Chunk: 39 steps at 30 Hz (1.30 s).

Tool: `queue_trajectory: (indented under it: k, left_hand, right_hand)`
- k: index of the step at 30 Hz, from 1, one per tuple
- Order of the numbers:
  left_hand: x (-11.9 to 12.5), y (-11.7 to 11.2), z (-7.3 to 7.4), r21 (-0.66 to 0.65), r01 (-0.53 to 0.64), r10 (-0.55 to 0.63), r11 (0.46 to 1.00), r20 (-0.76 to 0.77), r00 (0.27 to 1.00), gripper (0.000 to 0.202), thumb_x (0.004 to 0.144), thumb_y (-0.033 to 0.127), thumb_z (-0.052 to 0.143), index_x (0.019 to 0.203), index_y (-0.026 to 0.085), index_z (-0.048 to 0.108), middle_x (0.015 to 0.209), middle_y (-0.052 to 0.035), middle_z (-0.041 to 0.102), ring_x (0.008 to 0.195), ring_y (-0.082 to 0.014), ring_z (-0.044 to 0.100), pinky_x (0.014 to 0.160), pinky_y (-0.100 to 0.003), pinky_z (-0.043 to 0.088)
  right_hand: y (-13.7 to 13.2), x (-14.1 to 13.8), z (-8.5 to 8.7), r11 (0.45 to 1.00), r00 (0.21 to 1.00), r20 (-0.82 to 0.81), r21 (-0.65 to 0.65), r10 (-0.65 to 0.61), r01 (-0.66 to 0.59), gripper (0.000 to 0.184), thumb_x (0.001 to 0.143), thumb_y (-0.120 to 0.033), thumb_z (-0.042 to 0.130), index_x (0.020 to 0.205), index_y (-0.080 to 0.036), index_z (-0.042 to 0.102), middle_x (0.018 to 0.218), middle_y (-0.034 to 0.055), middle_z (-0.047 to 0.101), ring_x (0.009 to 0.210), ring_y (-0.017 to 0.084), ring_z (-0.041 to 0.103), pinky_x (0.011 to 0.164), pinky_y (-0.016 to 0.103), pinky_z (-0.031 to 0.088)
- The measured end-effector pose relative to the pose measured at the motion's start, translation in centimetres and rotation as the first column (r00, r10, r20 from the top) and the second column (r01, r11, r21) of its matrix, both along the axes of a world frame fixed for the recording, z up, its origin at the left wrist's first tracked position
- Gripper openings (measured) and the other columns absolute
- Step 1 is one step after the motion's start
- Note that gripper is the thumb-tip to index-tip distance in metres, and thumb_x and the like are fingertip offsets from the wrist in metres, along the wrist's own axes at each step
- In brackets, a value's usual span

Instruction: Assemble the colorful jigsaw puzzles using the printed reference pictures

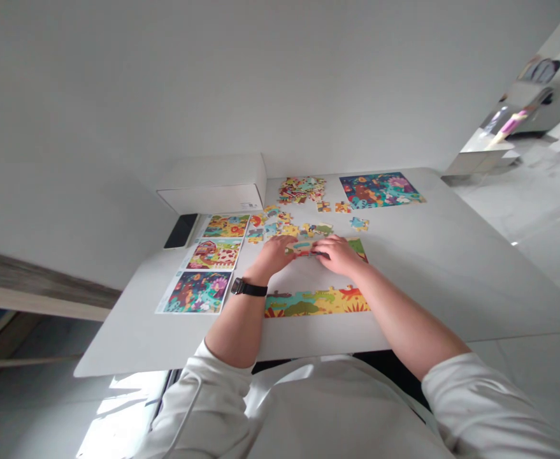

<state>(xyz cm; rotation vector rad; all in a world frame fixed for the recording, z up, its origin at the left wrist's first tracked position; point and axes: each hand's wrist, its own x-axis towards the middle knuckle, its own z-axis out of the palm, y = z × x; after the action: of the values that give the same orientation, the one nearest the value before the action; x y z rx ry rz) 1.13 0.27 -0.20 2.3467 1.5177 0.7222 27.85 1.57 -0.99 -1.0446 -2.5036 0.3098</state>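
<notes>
Both hands meet over a partly joined strip of jigsaw puzzle pieces (302, 246) in the middle of the table. My left hand (280, 250) has its fingers bent onto the strip's left part; a black watch (248, 288) is on that wrist. On the other side, my right hand (336, 254) grips the strip near a dark piece, and its palm covers some of the pieces. Green and red pieces (358, 248) show just past the right hand. Nearer my body lies a joined puzzle section (318, 303) with a crocodile and yellow ground.
Loose puzzle pieces (287, 229) lie just beyond my hands, with a heap of pieces (302, 189) behind them. An ocean-coloured puzzle picture (380, 190) is at the back right. At left are a sheet of printed pictures (213, 255), a phone (181, 231) and a white box (213, 194).
</notes>
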Motion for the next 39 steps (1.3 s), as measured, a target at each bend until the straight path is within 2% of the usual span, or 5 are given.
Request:
queue_trajectory:
  k: [8,14,23,34,39]
  left_hand:
    - [0.1,-0.1,0.0,0.025,0.011,-0.010,1.000,-0.043,0.999,0.030,0.091,0.023,0.079,0.121,0.025,0.081,0.130,-0.0114,0.081,0.124,-0.0328,0.074,0.113,-0.048,0.056]
    - [0.2,-0.1,0.4,0.005,0.064,-0.063,0.998,-0.106,0.992,0.018,0.096,0.023,0.073,0.109,0.026,0.086,0.124,-0.0082,0.083,0.122,-0.0295,0.075,0.115,-0.047,0.055]
    - [-0.3,-0.4,0.5,-0.037,0.062,-0.068,0.997,-0.199,0.978,0.024,0.098,0.032,0.078,0.120,0.028,0.086,0.139,-0.0089,0.078,0.135,-0.0306,0.070,0.122,-0.046,0.053]
    - [0.1,-0.9,0.8,-0.055,0.083,-0.094,0.995,-0.263,0.960,0.031,0.102,0.024,0.069,0.128,0.028,0.084,0.148,-0.0097,0.073,0.141,-0.0304,0.065,0.123,-0.047,0.052]
    - [-0.1,-0.8,0.8,-0.041,0.132,-0.138,0.990,-0.284,0.949,0.033,0.102,0.021,0.065,0.128,0.029,0.084,0.148,-0.0096,0.073,0.143,-0.0308,0.064,0.125,-0.049,0.050]
  right_hand:
    - [-0.1,0.0,0.1,1.000,1.000,0.015,0.013,0.004,-0.005,0.025,0.102,-0.021,0.070,0.119,-0.026,0.087,0.131,0.0079,0.082,0.119,0.030,0.071,0.111,0.048,0.049]
    - [-0.1,-0.1,0.1,1.000,1.000,0.000,0.018,0.015,-0.015,0.026,0.100,-0.018,0.072,0.120,-0.026,0.086,0.130,0.0080,0.082,0.120,0.028,0.072,0.112,0.048,0.051]
    - [-0.2,0.1,0.0,1.000,0.999,0.031,0.005,0.008,-0.008,0.027,0.099,-0.021,0.073,0.124,-0.026,0.084,0.136,0.0080,0.080,0.128,0.031,0.069,0.116,0.052,0.051]
    - [-0.4,0.4,0.8,0.999,0.995,0.100,-0.048,0.030,-0.025,0.035,0.097,-0.020,0.075,0.131,-0.026,0.081,0.147,0.0100,0.074,0.136,0.031,0.068,0.121,0.053,0.050]
    - [-0.4,0.4,1.3,0.997,0.989,0.139,-0.065,0.050,-0.041,0.037,0.095,-0.021,0.077,0.131,-0.025,0.080,0.148,0.0105,0.074,0.138,0.032,0.067,0.123,0.053,0.049]
